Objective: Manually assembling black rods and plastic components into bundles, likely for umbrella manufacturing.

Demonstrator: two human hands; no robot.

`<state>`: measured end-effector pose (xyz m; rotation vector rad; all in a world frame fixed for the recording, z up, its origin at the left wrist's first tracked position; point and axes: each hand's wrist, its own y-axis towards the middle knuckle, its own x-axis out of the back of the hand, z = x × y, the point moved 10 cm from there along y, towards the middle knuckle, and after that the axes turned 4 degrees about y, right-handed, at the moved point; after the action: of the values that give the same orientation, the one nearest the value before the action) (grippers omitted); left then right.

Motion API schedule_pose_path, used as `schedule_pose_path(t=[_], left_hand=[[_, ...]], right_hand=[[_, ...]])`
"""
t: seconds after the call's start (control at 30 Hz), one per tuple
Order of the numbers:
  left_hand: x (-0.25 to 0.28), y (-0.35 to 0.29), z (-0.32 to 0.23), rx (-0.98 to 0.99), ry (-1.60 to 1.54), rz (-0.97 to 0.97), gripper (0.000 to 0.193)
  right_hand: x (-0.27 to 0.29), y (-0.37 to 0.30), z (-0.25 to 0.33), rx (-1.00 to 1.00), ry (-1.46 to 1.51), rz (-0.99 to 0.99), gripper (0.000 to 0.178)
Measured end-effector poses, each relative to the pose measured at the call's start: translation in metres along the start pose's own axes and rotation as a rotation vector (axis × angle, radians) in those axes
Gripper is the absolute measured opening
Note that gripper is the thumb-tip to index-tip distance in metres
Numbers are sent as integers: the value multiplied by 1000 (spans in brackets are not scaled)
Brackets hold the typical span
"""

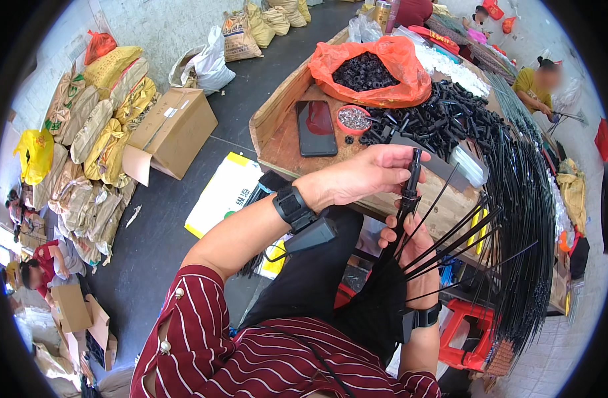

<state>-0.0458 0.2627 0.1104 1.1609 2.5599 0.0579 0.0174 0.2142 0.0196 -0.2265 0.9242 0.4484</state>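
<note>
My left hand [364, 176] has its fingers closed around the upper end of a black umbrella frame [409, 194], a slim shaft with several thin ribs. Lower down, my right hand [420, 247] grips the same shaft where the ribs gather. Those ribs fan out past my right wrist, and the frame's lower end blends into my dark trousers. Beyond my hands, a pile of small black plastic parts [443, 113] covers the wooden table [281, 142]. A red bowl [352, 129] of tiny shiny pieces stands by a black phone [316, 136].
A red bag [413, 83] of black parts sits at the table's back. Long black rods [526, 252] hang over its right side, above a red stool [450, 355]. Sacks [95, 142] and a cardboard box [178, 132] stand at left. People work at far right and lower left.
</note>
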Motion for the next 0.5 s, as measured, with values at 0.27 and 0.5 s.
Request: schedule_pose_path(t=[0.27,0.5], left_hand=[[0,0,-6,-61,257,-9,43],[1,-1,8,11,111,-48,42]], right_hand=[[1,-6,-6,-57,29,-83,41],[-3,-6,-6,-58,70,-53,41]])
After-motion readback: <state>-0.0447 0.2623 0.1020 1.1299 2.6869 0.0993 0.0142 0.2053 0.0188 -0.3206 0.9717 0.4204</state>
